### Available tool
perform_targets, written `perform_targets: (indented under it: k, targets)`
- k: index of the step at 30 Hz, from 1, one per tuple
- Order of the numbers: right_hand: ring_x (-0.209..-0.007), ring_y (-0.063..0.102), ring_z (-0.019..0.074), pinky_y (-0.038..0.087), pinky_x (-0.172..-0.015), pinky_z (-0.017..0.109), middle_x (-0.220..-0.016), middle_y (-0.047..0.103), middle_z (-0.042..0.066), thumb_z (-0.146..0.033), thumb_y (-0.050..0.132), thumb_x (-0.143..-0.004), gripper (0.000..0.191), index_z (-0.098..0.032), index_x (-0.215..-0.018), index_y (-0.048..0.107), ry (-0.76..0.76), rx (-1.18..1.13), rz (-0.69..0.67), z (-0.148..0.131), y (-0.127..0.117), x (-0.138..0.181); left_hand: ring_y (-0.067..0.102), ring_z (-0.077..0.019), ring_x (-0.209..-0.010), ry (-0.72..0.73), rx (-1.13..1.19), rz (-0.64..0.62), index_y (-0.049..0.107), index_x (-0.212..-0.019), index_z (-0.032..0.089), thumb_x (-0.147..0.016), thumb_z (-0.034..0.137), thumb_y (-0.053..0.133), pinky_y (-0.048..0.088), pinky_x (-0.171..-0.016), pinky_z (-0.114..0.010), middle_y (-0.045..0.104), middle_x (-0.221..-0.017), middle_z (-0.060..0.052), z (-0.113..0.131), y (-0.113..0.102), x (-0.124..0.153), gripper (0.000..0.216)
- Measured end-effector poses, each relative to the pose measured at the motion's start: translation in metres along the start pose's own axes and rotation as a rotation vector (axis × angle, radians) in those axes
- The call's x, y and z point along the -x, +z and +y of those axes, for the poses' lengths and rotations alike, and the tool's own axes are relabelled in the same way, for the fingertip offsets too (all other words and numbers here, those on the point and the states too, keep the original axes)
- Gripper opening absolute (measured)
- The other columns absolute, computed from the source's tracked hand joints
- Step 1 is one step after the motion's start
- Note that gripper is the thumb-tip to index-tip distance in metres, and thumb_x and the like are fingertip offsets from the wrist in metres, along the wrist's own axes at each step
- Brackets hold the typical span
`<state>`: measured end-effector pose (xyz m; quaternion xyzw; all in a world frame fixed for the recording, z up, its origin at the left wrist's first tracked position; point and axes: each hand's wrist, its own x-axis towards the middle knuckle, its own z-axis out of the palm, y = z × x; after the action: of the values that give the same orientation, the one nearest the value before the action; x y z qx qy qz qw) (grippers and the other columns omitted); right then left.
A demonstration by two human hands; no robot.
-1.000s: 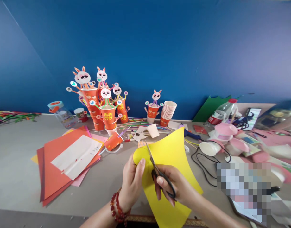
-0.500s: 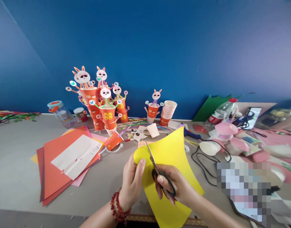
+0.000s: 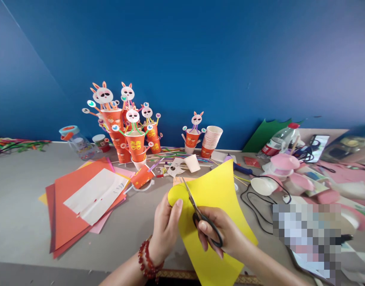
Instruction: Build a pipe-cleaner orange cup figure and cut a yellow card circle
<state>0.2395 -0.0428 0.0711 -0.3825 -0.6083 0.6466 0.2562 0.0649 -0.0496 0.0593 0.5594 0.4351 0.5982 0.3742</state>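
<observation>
My left hand (image 3: pixel 167 220) pinches the rounded, partly cut corner of a yellow paper sheet (image 3: pixel 219 186) between thumb and fingers. Black-handled scissors (image 3: pixel 192 200) are gripped in my right hand (image 3: pixel 213 228), with fingers through the handle loops. Their blades are slightly apart and lie at the curved edge, close beside my left thumb. The sheet hangs down under my right hand to the table's front edge and bends a little. Beyond the blades lie a white paper scrap (image 3: pixel 175 168) and a white paper cup (image 3: pixel 192 163) on its side.
Orange paper cups with rabbit faces (image 3: pixel 136 145) and a cup stack (image 3: pixel 212 137) stand at the back. Coloured sheets (image 3: pixel 78 206) lie left. To the right are a glue gun (image 3: pixel 242 169), its black cable, a bottle (image 3: pixel 279 141) and pink-and-white cups (image 3: pixel 285 161).
My right hand and the scissors' handles have shifted slightly right, and the blades have opened a touch. The yellow sheet has moved slightly right; my left hand stays nearly in place.
</observation>
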Motion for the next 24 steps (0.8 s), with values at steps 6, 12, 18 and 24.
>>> perform_targets:
  k: [6, 12, 18, 24]
  targets:
    - [-0.028, 0.038, 0.0021, 0.025, -0.027, 0.012, -0.052, 0.061, -0.001, -0.077, 0.055, -0.079, 0.060, -0.018, -0.074, 0.046, 0.008, 0.002, 0.018, 0.001, 0.002, -0.001, 0.061, -0.0155, -0.077, -0.005, 0.012, -0.002, 0.064, -0.104, 0.017, -0.099, 0.031, 0.048, 0.050, -0.073, -0.025, 0.068, -0.088, -0.004, 0.000, 0.001, 0.000, 0.022]
    - [-0.027, 0.036, 0.0024, 0.025, -0.028, 0.013, -0.051, 0.060, -0.002, -0.077, 0.055, -0.080, 0.059, -0.019, -0.072, 0.045, 0.012, 0.058, 0.033, 0.000, 0.001, 0.001, 0.065, -0.0179, -0.080, -0.025, 0.057, -0.023, 0.065, -0.108, 0.017, -0.098, 0.033, 0.049, 0.051, -0.073, -0.027, 0.071, -0.095, -0.006, -0.001, 0.000, 0.000, 0.025]
    - [-0.026, 0.035, 0.0023, 0.024, -0.027, 0.013, -0.049, 0.059, -0.003, -0.081, 0.054, -0.075, 0.062, -0.020, -0.071, 0.044, 0.061, 0.112, 0.056, -0.006, -0.001, 0.003, 0.063, -0.0163, -0.076, -0.071, 0.069, -0.065, 0.064, -0.112, 0.018, -0.099, 0.035, 0.046, 0.050, -0.071, -0.026, 0.071, -0.096, -0.006, 0.003, -0.003, -0.001, 0.028]
    - [-0.028, 0.040, 0.0022, 0.027, -0.027, 0.012, -0.055, 0.066, 0.001, -0.083, 0.059, -0.069, 0.065, -0.019, -0.071, 0.045, 0.145, 0.102, 0.029, -0.015, -0.003, 0.004, 0.063, -0.0173, -0.083, -0.045, 0.041, -0.133, 0.065, -0.107, 0.017, -0.099, 0.032, 0.047, 0.049, -0.078, -0.027, 0.070, -0.100, -0.007, 0.005, -0.009, -0.005, 0.025]
